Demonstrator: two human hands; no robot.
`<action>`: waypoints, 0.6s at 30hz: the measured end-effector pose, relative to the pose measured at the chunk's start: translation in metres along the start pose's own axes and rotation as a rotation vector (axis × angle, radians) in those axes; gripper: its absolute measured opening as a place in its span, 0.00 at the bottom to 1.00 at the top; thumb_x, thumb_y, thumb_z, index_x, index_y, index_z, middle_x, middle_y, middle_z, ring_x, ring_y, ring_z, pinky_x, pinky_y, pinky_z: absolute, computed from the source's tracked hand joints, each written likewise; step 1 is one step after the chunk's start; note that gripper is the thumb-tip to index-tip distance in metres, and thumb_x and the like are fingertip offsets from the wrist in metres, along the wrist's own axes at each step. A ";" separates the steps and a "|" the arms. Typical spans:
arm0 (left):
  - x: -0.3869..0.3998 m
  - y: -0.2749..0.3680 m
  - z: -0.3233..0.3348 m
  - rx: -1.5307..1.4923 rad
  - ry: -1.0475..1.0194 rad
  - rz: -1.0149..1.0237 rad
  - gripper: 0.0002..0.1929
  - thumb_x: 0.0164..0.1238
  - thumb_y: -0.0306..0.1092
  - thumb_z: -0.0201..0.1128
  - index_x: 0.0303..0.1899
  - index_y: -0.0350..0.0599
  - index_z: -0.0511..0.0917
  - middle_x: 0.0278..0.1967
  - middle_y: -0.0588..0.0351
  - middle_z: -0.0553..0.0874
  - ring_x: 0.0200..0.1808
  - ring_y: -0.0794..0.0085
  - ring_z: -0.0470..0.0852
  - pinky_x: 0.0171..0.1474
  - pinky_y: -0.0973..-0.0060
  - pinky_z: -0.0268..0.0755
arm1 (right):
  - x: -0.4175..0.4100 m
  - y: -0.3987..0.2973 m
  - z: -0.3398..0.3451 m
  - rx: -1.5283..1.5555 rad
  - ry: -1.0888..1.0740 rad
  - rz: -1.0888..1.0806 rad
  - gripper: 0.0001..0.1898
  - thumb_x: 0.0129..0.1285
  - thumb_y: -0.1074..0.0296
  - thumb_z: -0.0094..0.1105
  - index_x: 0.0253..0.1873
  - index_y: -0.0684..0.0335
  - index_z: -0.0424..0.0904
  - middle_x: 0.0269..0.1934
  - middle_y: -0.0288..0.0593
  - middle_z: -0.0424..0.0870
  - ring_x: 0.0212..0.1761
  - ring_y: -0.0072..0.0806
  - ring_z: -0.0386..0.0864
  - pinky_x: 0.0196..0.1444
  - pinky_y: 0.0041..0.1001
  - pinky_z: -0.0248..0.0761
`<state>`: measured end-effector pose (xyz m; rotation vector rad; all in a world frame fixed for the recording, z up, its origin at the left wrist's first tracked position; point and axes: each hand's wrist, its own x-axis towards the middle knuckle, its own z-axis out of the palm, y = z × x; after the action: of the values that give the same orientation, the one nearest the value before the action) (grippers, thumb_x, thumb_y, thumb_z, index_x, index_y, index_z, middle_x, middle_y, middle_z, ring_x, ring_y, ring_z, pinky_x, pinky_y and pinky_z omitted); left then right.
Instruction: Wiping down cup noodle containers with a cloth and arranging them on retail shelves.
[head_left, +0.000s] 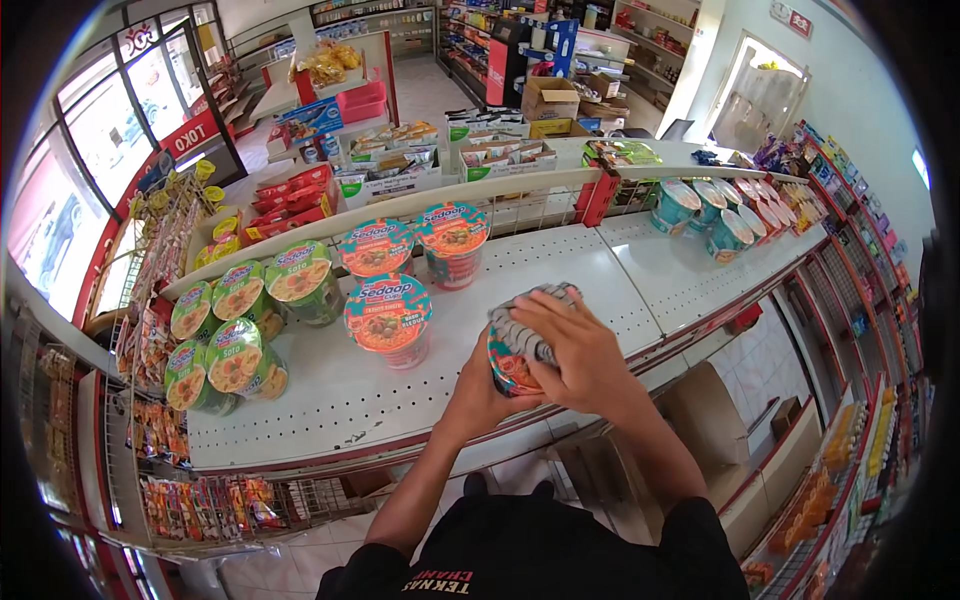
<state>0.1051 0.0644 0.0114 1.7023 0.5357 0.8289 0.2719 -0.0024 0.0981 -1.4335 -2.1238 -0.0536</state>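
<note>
My left hand (480, 397) grips an orange-and-teal instant noodle cup (512, 371) over the front edge of the white perforated metal shelf (300, 409). Against the cup's lid my right hand (574, 349) presses a grey striped cloth (517, 326), which hides much of the lid. Left of my hands, several Sedaap cups with orange lids (388, 315) stand on the shelf. Further left is a group of Sedaap Soto cups with green rims (240, 360). Light-blue cups (675, 204) stand on the right shelf section, near the back rail.
Boxes of snack bars (397, 176) stand behind the shelf's back rail (450, 196). Hanging sachets (210, 506) are at the lower left. An open cardboard box (697, 420) lies below the shelf at the right. A stocked rack (817, 480) runs along the right side.
</note>
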 end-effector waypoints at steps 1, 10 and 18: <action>-0.001 0.005 -0.001 0.016 0.022 0.003 0.54 0.49 0.35 0.84 0.76 0.39 0.57 0.66 0.44 0.77 0.66 0.59 0.79 0.68 0.63 0.72 | -0.002 -0.005 -0.002 -0.053 0.015 0.065 0.28 0.57 0.68 0.62 0.66 0.62 0.77 0.67 0.48 0.80 0.73 0.44 0.73 0.79 0.55 0.56; 0.003 -0.018 -0.001 0.436 -0.026 0.416 0.52 0.50 0.39 0.82 0.74 0.39 0.59 0.64 0.42 0.78 0.65 0.53 0.81 0.66 0.61 0.73 | -0.001 -0.036 0.000 -0.064 -0.048 -0.042 0.32 0.56 0.63 0.64 0.68 0.64 0.77 0.66 0.49 0.81 0.71 0.43 0.76 0.80 0.51 0.54; -0.002 -0.005 0.001 0.030 0.071 0.125 0.53 0.49 0.38 0.83 0.75 0.39 0.58 0.64 0.42 0.79 0.65 0.54 0.80 0.67 0.62 0.72 | -0.019 -0.035 0.005 -0.257 -0.021 0.097 0.33 0.53 0.64 0.65 0.67 0.67 0.76 0.67 0.52 0.80 0.71 0.44 0.75 0.77 0.47 0.61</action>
<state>0.1049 0.0632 0.0061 1.7529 0.4957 0.9783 0.2451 -0.0317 0.0947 -1.6887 -2.1203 -0.2845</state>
